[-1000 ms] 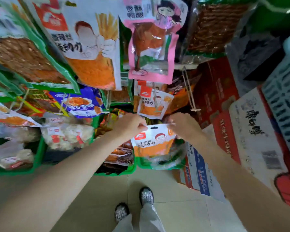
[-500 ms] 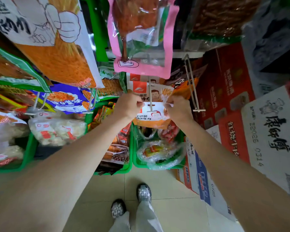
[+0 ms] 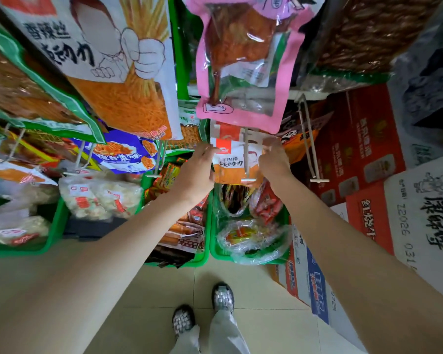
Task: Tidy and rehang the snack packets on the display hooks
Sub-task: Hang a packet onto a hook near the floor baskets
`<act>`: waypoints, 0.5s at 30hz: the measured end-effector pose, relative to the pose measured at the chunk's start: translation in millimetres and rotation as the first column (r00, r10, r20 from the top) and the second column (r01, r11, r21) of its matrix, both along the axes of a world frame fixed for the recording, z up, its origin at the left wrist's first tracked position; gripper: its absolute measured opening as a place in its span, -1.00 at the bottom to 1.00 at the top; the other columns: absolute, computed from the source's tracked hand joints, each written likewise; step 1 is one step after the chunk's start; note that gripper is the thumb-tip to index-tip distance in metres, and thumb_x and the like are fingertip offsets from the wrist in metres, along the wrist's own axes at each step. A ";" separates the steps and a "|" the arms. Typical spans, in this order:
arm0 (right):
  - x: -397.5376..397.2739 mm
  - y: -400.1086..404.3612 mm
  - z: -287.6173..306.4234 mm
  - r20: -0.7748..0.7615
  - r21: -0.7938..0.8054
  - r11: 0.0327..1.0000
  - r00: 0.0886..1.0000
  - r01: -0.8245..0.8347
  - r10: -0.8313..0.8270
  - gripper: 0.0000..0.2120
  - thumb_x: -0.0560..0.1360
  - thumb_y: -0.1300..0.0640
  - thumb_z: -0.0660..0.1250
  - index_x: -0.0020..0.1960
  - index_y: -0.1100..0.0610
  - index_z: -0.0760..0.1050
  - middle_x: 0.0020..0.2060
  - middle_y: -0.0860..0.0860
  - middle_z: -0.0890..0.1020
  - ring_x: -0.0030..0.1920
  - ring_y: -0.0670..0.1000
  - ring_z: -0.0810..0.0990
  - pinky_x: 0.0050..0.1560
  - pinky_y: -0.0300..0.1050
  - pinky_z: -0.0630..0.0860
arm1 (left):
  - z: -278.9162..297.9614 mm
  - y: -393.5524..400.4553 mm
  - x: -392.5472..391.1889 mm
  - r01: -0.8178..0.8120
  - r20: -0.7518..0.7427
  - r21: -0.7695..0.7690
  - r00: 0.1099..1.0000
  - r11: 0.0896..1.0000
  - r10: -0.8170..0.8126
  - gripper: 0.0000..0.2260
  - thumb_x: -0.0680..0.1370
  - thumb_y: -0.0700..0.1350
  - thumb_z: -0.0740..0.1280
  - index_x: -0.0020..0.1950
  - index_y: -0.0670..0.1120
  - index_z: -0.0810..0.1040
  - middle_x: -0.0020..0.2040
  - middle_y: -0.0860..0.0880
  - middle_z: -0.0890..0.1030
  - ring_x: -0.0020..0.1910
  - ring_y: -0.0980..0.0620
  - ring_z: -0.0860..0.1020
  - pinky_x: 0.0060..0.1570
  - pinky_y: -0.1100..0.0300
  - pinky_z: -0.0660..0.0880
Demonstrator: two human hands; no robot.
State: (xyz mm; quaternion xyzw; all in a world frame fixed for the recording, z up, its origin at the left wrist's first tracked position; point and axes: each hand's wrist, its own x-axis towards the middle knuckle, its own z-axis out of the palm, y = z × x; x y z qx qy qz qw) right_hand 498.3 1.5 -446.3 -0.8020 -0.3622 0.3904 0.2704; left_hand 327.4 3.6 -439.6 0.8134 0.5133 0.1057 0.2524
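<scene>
Your left hand (image 3: pixel 198 172) pinches the top left corner of the small orange-and-white snack packet (image 3: pixel 234 162), thumb and fingers closed on its edge; your right hand (image 3: pixel 273 159) grips the opposite top corner, fingers curled round it, though motion blur hides exactly how; holding both corners keeps the header flat and stretched, which I judge is what lets the hang hole line up with the display hook (image 3: pixel 246 159); the packet sits right on that hook, whose prong runs down across its face to the crossbar at the tip, with another packet of the same kind (image 3: pixel 228 132) just behind it; whether the hole is fully threaded I cannot tell; directly above hangs a pink packet (image 3: pixel 241 72), its lower edge overlapping the hook's root, so you are working in under it; to the right an empty hook (image 3: pixel 308 139) juts out beside red cartons (image 3: pixel 363 139); below, green bins (image 3: pixel 212 249) hold loose snacks.
</scene>
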 end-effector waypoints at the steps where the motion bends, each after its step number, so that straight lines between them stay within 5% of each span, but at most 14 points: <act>1: -2.0 -4.6 6.8 -0.001 0.052 0.998 0.999 0.041 -0.041 -0.55 0.46 0.44 0.06 0.30 0.17 0.32 0.24 0.17 0.45 -0.21 -0.03 0.43 -0.45 -0.41 0.33 | 2.2 -2.7 -4.3 0.013 0.009 0.021 1.000 1.000 -0.013 -0.61 0.49 -0.36 0.19 0.31 -0.17 0.37 0.35 -0.15 0.32 0.04 -0.14 0.58 -0.02 0.00 0.54; 5: -23.6 -35.7 50.2 0.055 0.275 0.948 0.981 0.162 -0.183 -0.69 0.44 0.46 0.09 0.04 0.20 0.48 0.09 0.22 0.54 -0.11 0.12 0.55 -0.24 -0.14 0.48 | 27.9 -14.8 -18.3 0.050 0.059 0.135 0.997 0.990 -0.058 -0.65 0.48 -0.34 0.21 0.26 -0.18 0.40 0.27 -0.14 0.39 -0.04 -0.11 0.60 -0.14 0.02 0.58; 8: -70.2 -64.0 85.3 0.115 0.356 0.930 0.992 -0.092 0.054 -0.74 0.41 0.43 0.14 -0.14 0.18 0.55 -0.16 0.15 0.66 -0.20 0.09 0.60 -0.14 -0.02 0.54 | 61.2 -22.7 -34.0 0.056 0.088 0.251 0.993 0.966 -0.080 -0.65 0.44 -0.36 0.23 0.23 -0.21 0.43 0.21 -0.16 0.44 -0.09 -0.13 0.59 -0.15 0.09 0.56; 11: -115.1 -59.5 119.7 0.132 0.512 0.832 0.977 -0.214 0.170 -0.75 0.43 0.40 0.18 0.02 0.23 0.52 -0.10 0.12 0.65 -0.16 0.05 0.58 -0.12 -0.05 0.50 | 101.2 -24.3 -59.9 0.059 0.090 0.360 0.991 0.931 -0.098 -0.63 0.40 -0.33 0.20 0.21 -0.23 0.44 0.17 -0.20 0.47 -0.13 -0.15 0.58 -0.20 0.12 0.51; 13: -134.9 -44.0 151.9 0.109 0.662 0.733 0.988 -0.157 0.113 -0.75 0.45 0.32 0.24 0.12 0.26 0.43 0.02 0.13 0.52 -0.08 0.05 0.53 -0.06 -0.02 0.51 | 128.5 -20.4 -82.6 0.028 0.133 0.415 0.987 0.909 -0.091 -0.63 0.39 -0.27 0.12 0.18 -0.24 0.44 0.12 -0.21 0.47 -0.06 -0.17 0.55 -0.08 0.06 0.51; 15: -144.3 -28.6 183.4 0.138 0.750 0.651 0.990 -0.120 0.024 -0.63 0.44 0.25 0.31 0.21 0.28 0.35 0.08 0.13 0.41 -0.04 0.07 0.45 -0.05 -0.20 0.46 | 153.0 -14.9 -103.1 -0.040 0.202 0.452 0.978 0.891 -0.058 -0.64 0.39 -0.26 0.09 0.16 -0.24 0.43 0.10 -0.20 0.44 0.01 -0.16 0.51 0.01 0.05 0.44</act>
